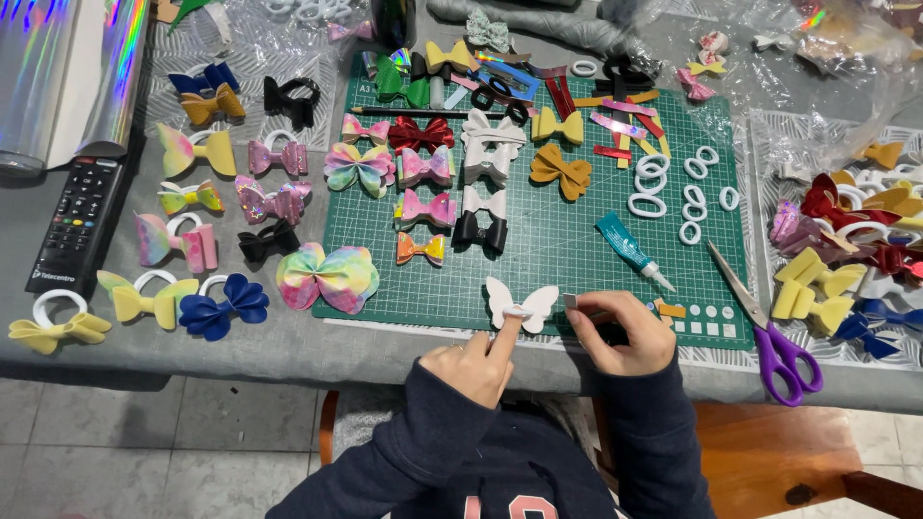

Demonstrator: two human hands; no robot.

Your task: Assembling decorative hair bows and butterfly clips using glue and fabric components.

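Observation:
A white butterfly-shaped bow piece (520,302) lies at the front edge of the green cutting mat (577,240). My left hand (473,362) presses its index fingertip onto the middle of that piece. To the right, my right hand (615,332) pinches a small silvery strip (570,301) between thumb and fingers, just beside the white piece. Both arms wear dark blue sleeves.
Many finished bows (332,277) in several colours cover the mat and grey table. A teal glue tube (630,250), white plastic rings (673,187) and purple-handled scissors (774,341) lie at right. A black remote (77,221) and holographic rolls (67,77) sit at left.

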